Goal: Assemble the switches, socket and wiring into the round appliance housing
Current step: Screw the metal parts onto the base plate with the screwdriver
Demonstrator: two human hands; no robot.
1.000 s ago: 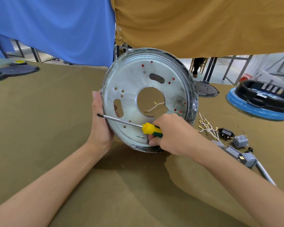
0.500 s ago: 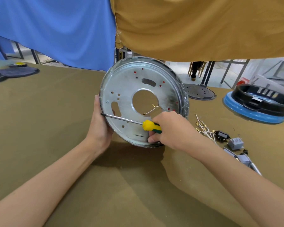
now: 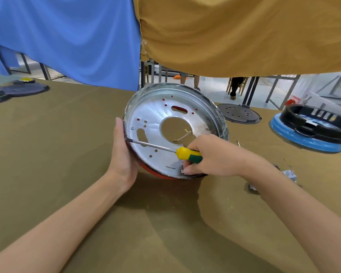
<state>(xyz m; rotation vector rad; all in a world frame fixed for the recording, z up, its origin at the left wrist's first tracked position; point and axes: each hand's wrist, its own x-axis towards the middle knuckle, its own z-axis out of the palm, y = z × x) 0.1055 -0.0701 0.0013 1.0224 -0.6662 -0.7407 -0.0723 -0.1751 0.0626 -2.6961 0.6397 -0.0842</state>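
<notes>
The left hand cups the left edge of the housing, palm against the rim, thumb along the front edge, its other fingers hidden behind the rim. The right hand grasps a screwdriver by its yellow and green handle, and its lower fingertips rest on the housing's bottom edge. The steel shaft runs up and left across the metal face, and its tip reaches the rim just beside the left thumb.

The housing sits between the two hands at the centre of the frame, tilted up on its lower edge on the olive surface, its silver inner face toward the camera. A red outer shell shows along the bottom edge. The face has a large round central hole, slots and small holes; a thin wire shows through the central hole.

To the right of the right forearm, small grey parts lie on the surface, partly hidden. At the right edge of the frame a black ring rests on a blue disc. A dark perforated disc lies behind the housing, and dark discs lie at the far left. Blue cloth and tan cloth hang across the top.
</notes>
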